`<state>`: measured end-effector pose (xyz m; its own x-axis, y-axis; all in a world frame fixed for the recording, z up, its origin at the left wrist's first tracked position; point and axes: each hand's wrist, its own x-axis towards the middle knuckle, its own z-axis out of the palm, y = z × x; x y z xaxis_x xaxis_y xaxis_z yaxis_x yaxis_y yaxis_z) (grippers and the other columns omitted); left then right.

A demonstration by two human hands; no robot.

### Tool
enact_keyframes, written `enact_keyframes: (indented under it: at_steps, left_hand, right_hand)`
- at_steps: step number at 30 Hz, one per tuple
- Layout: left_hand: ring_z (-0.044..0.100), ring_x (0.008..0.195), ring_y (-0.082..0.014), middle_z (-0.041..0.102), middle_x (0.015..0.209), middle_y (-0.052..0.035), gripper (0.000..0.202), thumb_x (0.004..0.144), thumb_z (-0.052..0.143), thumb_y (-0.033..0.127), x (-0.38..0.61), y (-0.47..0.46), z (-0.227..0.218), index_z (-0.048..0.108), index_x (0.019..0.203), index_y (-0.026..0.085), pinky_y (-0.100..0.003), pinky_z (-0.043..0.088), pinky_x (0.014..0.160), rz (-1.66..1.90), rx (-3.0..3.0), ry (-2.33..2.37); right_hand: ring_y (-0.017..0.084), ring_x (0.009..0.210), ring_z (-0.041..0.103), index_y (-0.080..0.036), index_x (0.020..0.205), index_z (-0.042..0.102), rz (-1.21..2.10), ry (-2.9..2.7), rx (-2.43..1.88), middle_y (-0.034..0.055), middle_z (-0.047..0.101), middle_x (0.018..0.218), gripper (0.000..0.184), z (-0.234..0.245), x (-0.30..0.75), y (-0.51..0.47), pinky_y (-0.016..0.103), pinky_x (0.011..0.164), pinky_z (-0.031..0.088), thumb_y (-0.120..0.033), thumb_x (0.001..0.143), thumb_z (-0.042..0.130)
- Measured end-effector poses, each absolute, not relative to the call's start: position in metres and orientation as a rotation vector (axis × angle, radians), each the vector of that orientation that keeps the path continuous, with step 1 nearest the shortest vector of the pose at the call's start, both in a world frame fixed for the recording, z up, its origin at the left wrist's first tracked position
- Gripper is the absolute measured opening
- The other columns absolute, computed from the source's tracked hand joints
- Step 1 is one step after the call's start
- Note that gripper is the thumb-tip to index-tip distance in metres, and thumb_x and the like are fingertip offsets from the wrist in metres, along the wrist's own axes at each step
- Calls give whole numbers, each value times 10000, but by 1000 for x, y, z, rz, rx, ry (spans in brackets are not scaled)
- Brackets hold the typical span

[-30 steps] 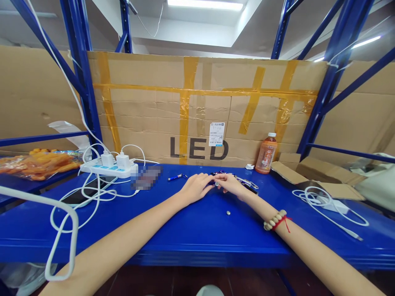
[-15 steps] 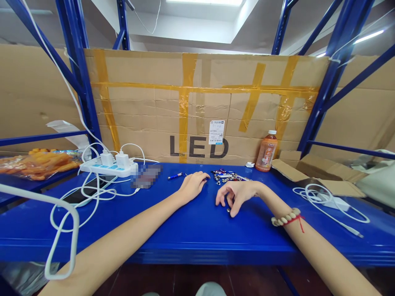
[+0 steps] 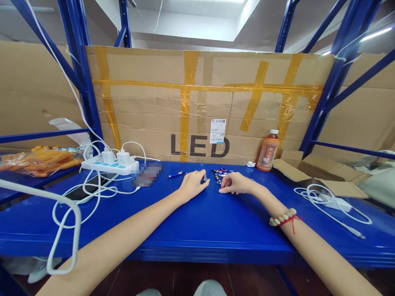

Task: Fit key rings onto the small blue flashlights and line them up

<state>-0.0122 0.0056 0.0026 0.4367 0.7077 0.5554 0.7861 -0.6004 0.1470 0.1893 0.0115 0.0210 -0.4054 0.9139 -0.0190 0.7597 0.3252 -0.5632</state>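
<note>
My left hand (image 3: pixel 191 185) rests on the blue shelf top (image 3: pixel 197 222), its fingers curled, with a small round silver piece (image 3: pixel 205 179) pinched at the fingertips. My right hand (image 3: pixel 237 183) lies just to its right, fingers drawn together and pointing left. What they hold, if anything, is hidden. A pile of small keychain flashlights (image 3: pixel 221 173) lies right behind the right hand. A single blue mini flashlight (image 3: pixel 175 175) lies left of my left hand. A bead bracelet with a red string (image 3: pixel 282 218) is on my right wrist.
A white power strip (image 3: pixel 101 165) with chargers, looped white cables and a phone (image 3: pixel 80 192) occupy the left. An orange drink bottle (image 3: pixel 268 151), an open cardboard box (image 3: pixel 311 174) and a coiled white cable (image 3: pixel 330 200) are at the right. A taped cardboard wall marked LED (image 3: pixel 200 102) stands behind.
My right hand came forward to a small round piece on the shelf, then went back beside the flashlight pile. That piece no longer lies on the shelf. The left hand barely moved.
</note>
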Motion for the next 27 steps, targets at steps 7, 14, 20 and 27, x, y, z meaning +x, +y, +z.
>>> enact_keyframes:
  at_steps: [7,14,20,27]
  left_hand:
    - [599,760,-172,633,803,-22,258,857,380,414,-12,4,3,523,911,206,-263,436,669,-837,-2559,-1324]
    - [618,803,-206,659,857,-41,351,878,294,435,-12,4,2,565,914,215,-285,442,663,-602,-2687,-1288]
    - [585,865,-253,625,881,-135,375,901,248,369,-9,7,1,524,1004,136,-332,437,695,-534,-2444,-1563]
    - [524,919,-303,506,1042,-226,330,862,383,318,-14,7,0,451,1042,50,-350,426,692,-542,-2055,-1878]
  right_hand:
    - [85,465,498,-149,687,617,625,-2340,-1470,16,598,597,375,18,192,14,198,418,394,-512,600,642]
    - [89,456,511,-154,656,611,584,-2303,-1478,12,597,579,380,14,187,17,202,435,414,-529,603,631]
    - [84,442,515,-152,690,606,573,-2303,-1454,7,596,597,351,11,188,18,201,430,412,-499,633,618]
    - [77,433,525,-166,919,649,467,-2362,-1397,14,650,698,398,12,188,18,211,485,437,-478,677,600]
